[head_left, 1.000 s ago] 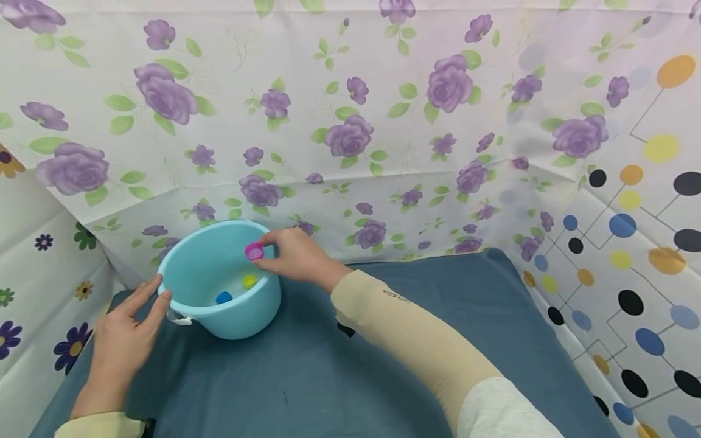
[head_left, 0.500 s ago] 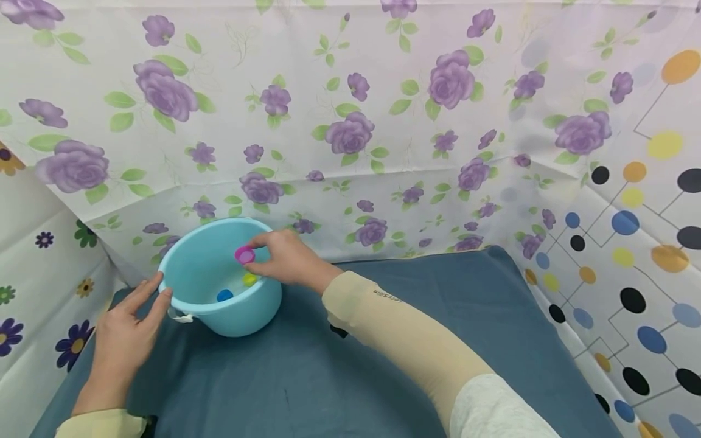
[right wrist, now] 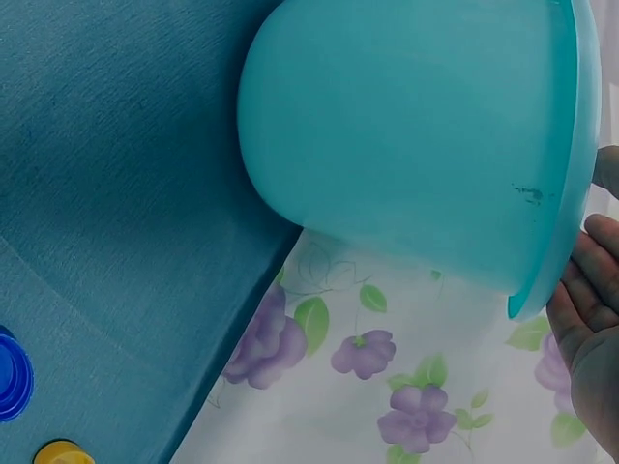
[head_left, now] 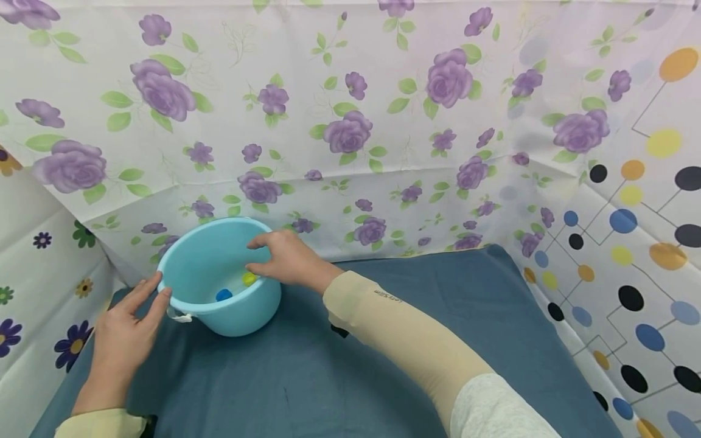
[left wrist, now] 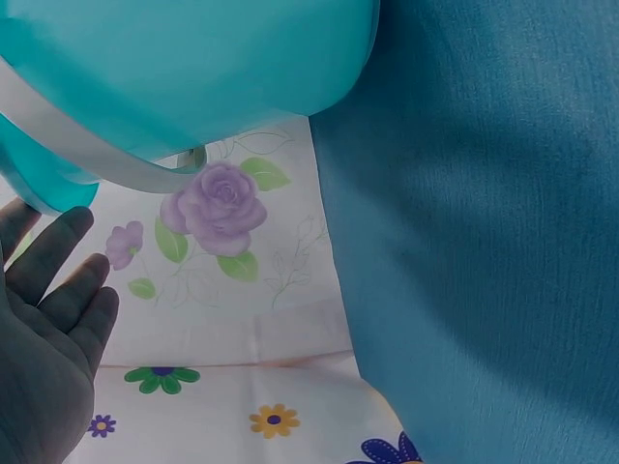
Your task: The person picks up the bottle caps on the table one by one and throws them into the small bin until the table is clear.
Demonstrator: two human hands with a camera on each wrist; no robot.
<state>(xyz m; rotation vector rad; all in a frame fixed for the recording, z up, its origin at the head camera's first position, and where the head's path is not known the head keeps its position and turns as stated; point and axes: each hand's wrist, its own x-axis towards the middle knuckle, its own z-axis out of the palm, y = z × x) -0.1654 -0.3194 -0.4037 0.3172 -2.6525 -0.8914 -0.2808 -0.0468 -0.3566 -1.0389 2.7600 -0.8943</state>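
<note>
A light blue bucket (head_left: 241, 313) stands upright at the left of the cloth. Inside, near its bottom, lie a small blue piece (head_left: 223, 295) and a small yellow piece (head_left: 249, 278). My right hand (head_left: 287, 258) is over the bucket's right rim, thumb and fingers apart with nothing visible between them. The pink ring-shaped cap seen earlier is out of sight. With straight fingers, my left hand (head_left: 123, 337) touches the rim at the left, just above the white handle (left wrist: 87, 145) end. Those fingers also show beside the rim in the left wrist view.
Blue cloth (head_left: 328, 377) covers the surface. A blue cap-like piece (right wrist: 12, 377) and a yellow one (right wrist: 63, 452) lie on it at the edge of the right wrist view. Flowered sheeting (head_left: 306, 121) rises behind, and dotted sheeting (head_left: 630, 274) at the right.
My right hand moved slightly left over the bucket, then let go of the pink cap, which is no longer visible. My left hand has stayed at the rim.
</note>
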